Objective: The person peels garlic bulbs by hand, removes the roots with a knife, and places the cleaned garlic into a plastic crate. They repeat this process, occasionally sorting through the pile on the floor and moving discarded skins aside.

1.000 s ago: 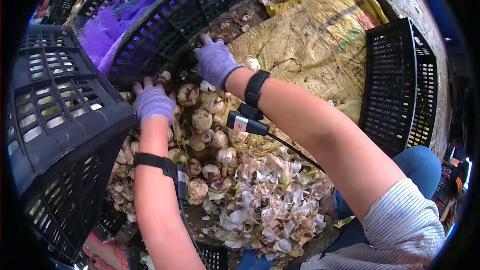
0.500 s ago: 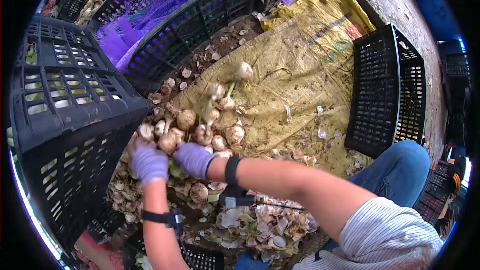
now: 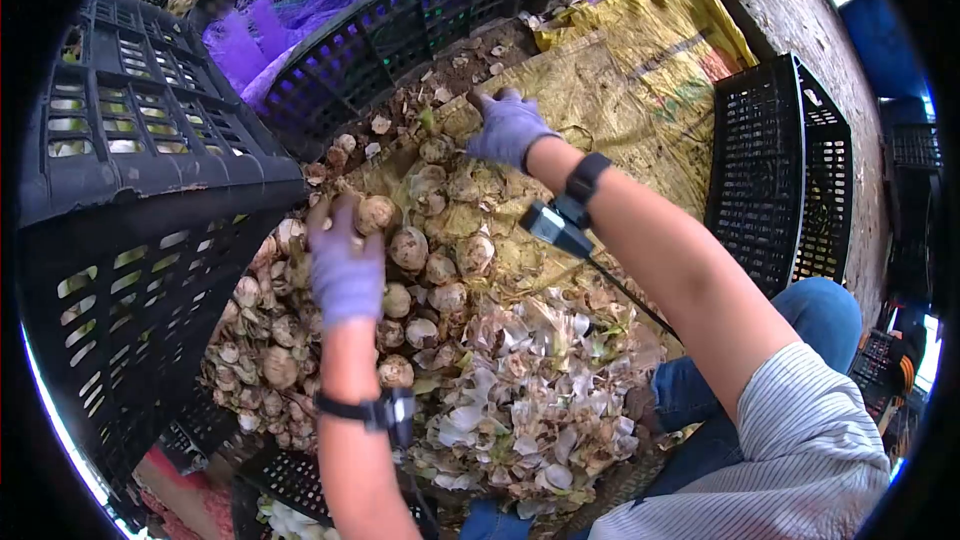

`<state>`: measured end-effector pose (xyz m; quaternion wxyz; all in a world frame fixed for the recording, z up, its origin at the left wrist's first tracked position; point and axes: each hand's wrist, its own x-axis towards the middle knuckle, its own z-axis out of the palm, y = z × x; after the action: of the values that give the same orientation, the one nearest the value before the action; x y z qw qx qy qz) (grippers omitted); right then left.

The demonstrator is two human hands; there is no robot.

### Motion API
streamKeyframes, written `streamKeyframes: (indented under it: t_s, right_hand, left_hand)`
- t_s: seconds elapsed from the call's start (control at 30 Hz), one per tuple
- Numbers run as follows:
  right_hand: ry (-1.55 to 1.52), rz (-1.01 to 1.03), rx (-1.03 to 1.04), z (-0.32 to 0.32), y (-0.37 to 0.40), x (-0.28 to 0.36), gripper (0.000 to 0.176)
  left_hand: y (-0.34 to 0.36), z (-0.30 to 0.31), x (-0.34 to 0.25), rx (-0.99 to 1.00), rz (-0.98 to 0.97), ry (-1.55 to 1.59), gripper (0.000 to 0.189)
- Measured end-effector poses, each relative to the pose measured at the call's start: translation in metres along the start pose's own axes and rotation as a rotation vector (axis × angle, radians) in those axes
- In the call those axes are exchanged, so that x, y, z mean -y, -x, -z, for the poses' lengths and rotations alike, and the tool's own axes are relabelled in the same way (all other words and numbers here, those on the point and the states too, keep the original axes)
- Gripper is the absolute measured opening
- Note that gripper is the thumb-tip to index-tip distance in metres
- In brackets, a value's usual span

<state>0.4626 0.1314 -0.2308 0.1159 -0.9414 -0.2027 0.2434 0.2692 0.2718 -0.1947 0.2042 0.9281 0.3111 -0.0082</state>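
Observation:
My left hand (image 3: pixel 347 265), in a purple glove with soiled fingertips, is over the garlic bulbs with its fingers apart. A round garlic bulb (image 3: pixel 375 213) lies right beside those fingers. My right hand (image 3: pixel 512 130), gloved the same way, is stretched farther out over the yellow sheet (image 3: pixel 610 155). Its fingers are spread, and nothing shows between them. Left of it lies another bulb (image 3: pixel 437 148), apart from the fingers. More bulbs, such as a pale one (image 3: pixel 475 253), lie between me and that hand. A heap of smaller bulbs (image 3: pixel 280 365) sits below my left hand.
A large black crate (image 3: pixel 160 190) stands close on the left. Another black crate (image 3: pixel 400 35), with purple netting (image 3: pixel 300 15), is behind. An empty-looking black crate (image 3: pixel 760 165) stands on the right. Papery skins (image 3: pixel 540 400) are piled before my knee (image 3: pixel 815 325).
Both hands were close together low among the bulbs. My right hand has swung up and right over the sheet, and my left hand has moved up and slightly right. The skin pile shows more.

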Motion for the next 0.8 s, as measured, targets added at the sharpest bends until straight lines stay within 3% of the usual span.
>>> streamKeyframes:
  t_s: [0.07,0.13,0.2,0.3,0.33,0.37,0.4,0.43,0.47,0.5,0.53,0.6,0.67,0.7,0.73,0.8]
  right_hand:
    - [0.036,0.002,0.128,-0.011,-0.017,-0.001,0.063]
    - [0.207,0.186,0.259,-0.019,-0.025,0.014,0.064]
    - [0.252,0.191,0.308,-0.011,-0.001,0.033,0.057]
    - [0.196,0.361,0.311,-0.032,0.015,0.039,0.047]
    - [0.182,0.408,0.326,-0.034,0.033,0.045,0.044]
    - [0.127,0.381,0.287,-0.041,0.052,0.055,0.045]
    - [0.07,0.354,0.252,-0.048,0.069,0.066,0.045]
    - [0.089,0.379,0.331,-0.056,0.077,0.074,0.048]
    - [0.107,0.408,0.403,-0.061,0.084,0.083,0.05]
    - [0.037,0.441,0.386,-0.061,0.099,0.091,0.053]
    - [-0.08,0.348,0.269,-0.061,0.124,0.103,0.05]
    - [0.01,0.449,0.348,-0.057,0.151,0.124,0.052]
    - [-0.52,0.521,0.516,-0.078,0.177,0.133,0.053]
    - [-0.445,0.644,0.445,-0.085,0.195,0.138,0.044]
    - [-0.559,0.653,0.432,-0.073,0.219,0.141,0.039]
    - [-0.74,0.746,0.41,-0.044,0.259,0.138,0.035]
  left_hand:
    - [-0.028,-0.025,-0.018,0.287,0.264,-0.029,0.052]
    - [-0.05,-0.049,-0.005,0.313,0.27,-0.045,0.051]
    - [-0.051,-0.059,0.008,0.339,0.267,-0.061,0.051]
    - [-0.026,-0.064,0.042,-0.088,0.023,0.275,0.043]
    - [-0.003,-0.025,0.019,-0.132,0.098,0.394,0.04]
    - [0.012,-0.021,0.038,-0.201,0.05,0.604,0.039]
    - [0.04,0.016,0.013,-0.221,0.18,0.632,0.038]
    - [0.061,0.023,0.021,-0.229,0.32,1.073,0.04]
    - [0.084,0.033,0.027,-0.308,0.348,1.139,0.042]
    - [0.107,0.039,0.039,-0.307,0.433,1.149,0.046]
    - [0.127,0.041,0.049,-0.377,0.359,1.13,0.051]
    - [0.166,0.064,0.044,-0.392,0.342,1.263,0.057]
    - [0.196,0.076,0.04,-0.47,0.373,1.313,0.064]
    - [0.212,0.084,0.037,-0.491,0.407,1.213,0.069]
    - [0.228,0.096,0.034,-0.468,0.405,1.181,0.07]
    - [0.254,0.117,0.015,-0.556,0.259,1.092,0.07]
